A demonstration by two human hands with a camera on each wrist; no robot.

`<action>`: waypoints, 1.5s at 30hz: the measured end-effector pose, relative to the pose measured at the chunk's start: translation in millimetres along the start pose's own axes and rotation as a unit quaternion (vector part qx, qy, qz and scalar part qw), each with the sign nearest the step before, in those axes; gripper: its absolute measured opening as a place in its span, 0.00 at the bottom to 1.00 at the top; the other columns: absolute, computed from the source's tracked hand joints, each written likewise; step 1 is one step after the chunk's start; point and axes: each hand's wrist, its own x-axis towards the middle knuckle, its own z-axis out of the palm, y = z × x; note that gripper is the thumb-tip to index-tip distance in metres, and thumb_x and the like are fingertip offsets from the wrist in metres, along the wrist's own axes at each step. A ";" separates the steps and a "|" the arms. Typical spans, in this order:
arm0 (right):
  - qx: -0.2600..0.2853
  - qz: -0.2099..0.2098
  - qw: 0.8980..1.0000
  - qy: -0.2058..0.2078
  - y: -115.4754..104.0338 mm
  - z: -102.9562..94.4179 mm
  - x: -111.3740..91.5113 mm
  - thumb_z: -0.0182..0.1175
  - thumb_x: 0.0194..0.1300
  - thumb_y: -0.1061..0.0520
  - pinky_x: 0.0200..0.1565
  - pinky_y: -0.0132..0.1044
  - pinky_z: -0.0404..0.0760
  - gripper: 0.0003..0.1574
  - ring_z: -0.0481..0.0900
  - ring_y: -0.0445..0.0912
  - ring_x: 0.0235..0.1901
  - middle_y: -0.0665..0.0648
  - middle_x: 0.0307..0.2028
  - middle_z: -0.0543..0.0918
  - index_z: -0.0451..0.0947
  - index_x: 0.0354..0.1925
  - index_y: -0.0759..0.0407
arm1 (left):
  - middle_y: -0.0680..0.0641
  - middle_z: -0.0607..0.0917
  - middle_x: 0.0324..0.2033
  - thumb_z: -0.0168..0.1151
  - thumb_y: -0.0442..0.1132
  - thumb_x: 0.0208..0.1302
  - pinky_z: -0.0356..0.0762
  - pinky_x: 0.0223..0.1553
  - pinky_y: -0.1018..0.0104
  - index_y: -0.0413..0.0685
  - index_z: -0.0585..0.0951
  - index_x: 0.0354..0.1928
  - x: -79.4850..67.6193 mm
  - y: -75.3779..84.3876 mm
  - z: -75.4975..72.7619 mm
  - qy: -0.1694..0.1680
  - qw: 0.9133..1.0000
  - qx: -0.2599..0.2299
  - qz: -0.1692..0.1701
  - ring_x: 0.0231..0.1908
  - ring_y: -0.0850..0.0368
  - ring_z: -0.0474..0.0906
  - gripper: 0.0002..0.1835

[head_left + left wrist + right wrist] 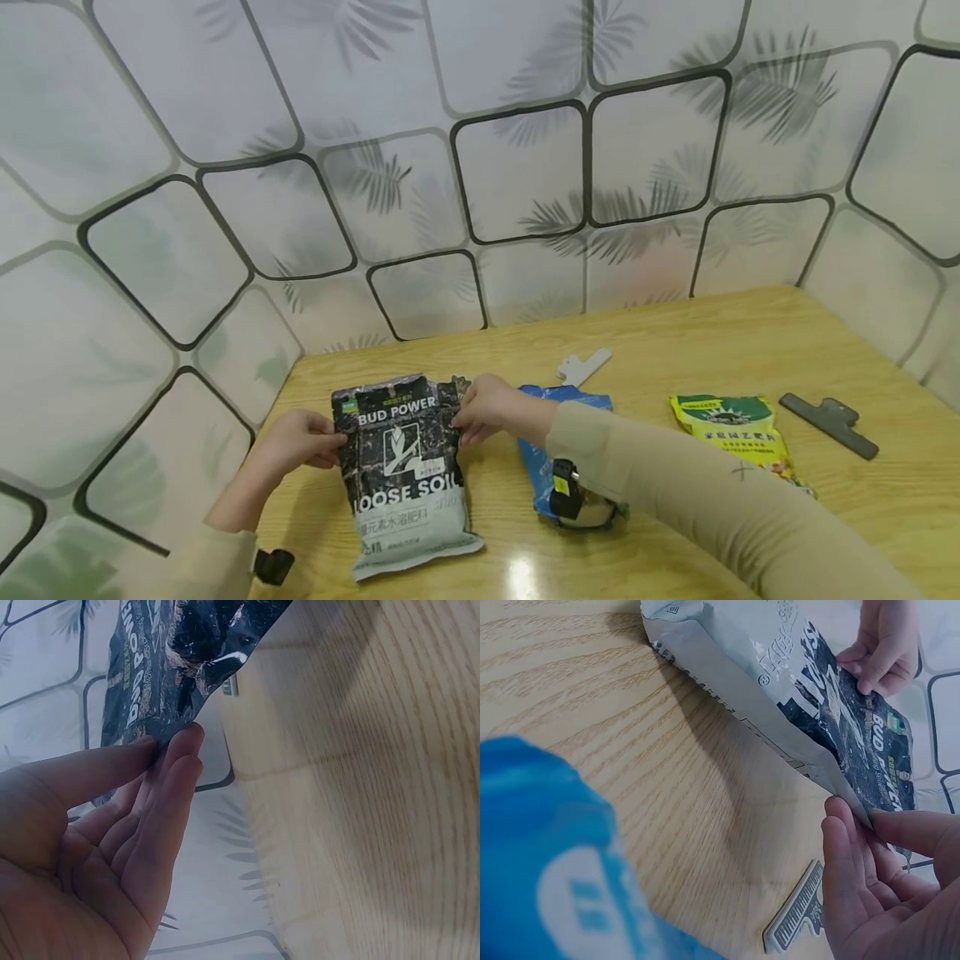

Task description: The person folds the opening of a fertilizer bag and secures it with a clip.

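Note:
A black and pale grey plastic bag marked "BUD POWER" and "LOOSE SOIL" [405, 475] is held between both hands, its printed front toward the head camera. My left hand [307, 437] pinches the bag's left edge near the top; the left wrist view shows thumb and fingertips on the black plastic [217, 645]. On the opposite edge my right hand [483, 408] pinches the film between thumb and fingers, and the side of the bag [780, 742] slants away from them in the right wrist view. Behind the bag's upper right corner, a patterned clip [795, 907] lies on the wooden table.
A blue bag [536, 475] stands right of the soil bag, partly behind my right forearm. Farther right lie a yellow and green packet [727, 429] and a dark grey clip [828, 423]. A white clip [585, 367] lies toward the back. Patterned walls edge the table [637, 350].

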 end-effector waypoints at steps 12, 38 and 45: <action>-0.003 -0.008 1.000 0.006 -1.0 -2.9 2.9 0.68 0.70 0.69 0.41 0.47 0.93 0.12 0.92 0.51 0.25 0.67 0.28 0.91 0.86 0.27 0.66 | 0.42 0.90 0.30 0.64 0.32 0.75 0.92 0.38 0.53 0.39 0.80 0.27 -1.1 6.8 -4.1 0.005 1.000 0.007 0.014 0.31 0.47 0.91 0.14; 0.006 -0.039 0.999 0.018 -4.1 -9.9 1.4 0.68 0.70 0.68 0.46 0.49 0.92 0.07 0.94 0.61 0.39 0.65 0.34 0.92 0.85 0.32 0.67 | 0.43 0.92 0.30 0.64 0.31 0.74 0.92 0.38 0.54 0.32 0.83 0.34 -0.4 17.1 -12.4 0.020 0.999 -0.019 0.017 0.31 0.49 0.91 0.09; 0.012 -0.039 0.999 0.028 -6.9 -12.4 0.2 0.69 0.70 0.67 0.47 0.50 0.92 0.12 0.94 0.56 0.35 0.67 0.40 0.92 0.86 0.49 0.73 | 0.38 0.92 0.33 0.64 0.31 0.74 0.92 0.38 0.55 0.30 0.82 0.37 -0.3 21.1 -15.5 0.024 0.999 -0.020 0.011 0.31 0.50 0.91 0.08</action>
